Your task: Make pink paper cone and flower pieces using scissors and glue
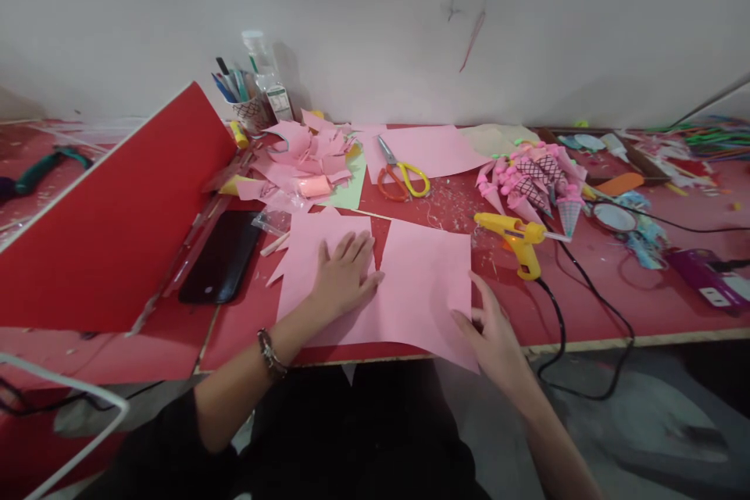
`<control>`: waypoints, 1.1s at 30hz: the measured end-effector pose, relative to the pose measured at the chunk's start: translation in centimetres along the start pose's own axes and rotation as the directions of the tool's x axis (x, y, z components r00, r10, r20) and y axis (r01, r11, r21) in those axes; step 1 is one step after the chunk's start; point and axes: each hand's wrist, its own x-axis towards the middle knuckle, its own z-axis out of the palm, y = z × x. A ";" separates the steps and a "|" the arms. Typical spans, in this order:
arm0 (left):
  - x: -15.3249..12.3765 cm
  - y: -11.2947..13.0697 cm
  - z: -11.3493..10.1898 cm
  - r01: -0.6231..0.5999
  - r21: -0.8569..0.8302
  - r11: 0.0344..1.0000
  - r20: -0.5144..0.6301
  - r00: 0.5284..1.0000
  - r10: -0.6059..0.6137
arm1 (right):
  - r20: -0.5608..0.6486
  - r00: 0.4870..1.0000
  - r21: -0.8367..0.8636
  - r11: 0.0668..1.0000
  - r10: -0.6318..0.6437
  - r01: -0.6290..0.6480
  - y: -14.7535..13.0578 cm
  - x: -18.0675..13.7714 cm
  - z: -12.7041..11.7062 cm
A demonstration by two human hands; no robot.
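Tabletop point(591, 293), red, carries pink paper sheet point(425, 289), its near edge overhanging. Left hand point(345, 275) lies flat on the sheet, fingers spread, clasping nothing. Right hand point(497, 336) is loosely open, fingertips touching the sheet's right edge. Yellow glue gun point(519, 238) lies nearby, untouched.

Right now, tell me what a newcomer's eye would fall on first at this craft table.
First the large pink paper sheet at the near edge of the red table, with the left hand flat on it and the right hand at its right edge. Then the big red board leaning at the left, and the yellow glue gun just right of the sheet, near a heap of pink paper cones.
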 end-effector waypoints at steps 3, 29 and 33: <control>0.0 -0.1 0.0 -0.001 -0.014 1.000 0.016 1.000 0.001 | -0.019 1.000 -0.075 0.997 -0.022 0.020 -0.5 -0.3 -0.2; -2.4 -5.8 -3.3 -0.186 -0.267 0.946 -0.320 0.943 0.095 | 0.078 0.971 -0.053 0.972 -0.225 0.230 -0.4 -1.3 -3.7; -6.6 -11.9 -4.5 0.026 -0.447 0.894 -0.395 0.891 -0.223 | 0.120 0.961 0.023 0.969 -0.248 0.248 -1.0 -0.3 -2.5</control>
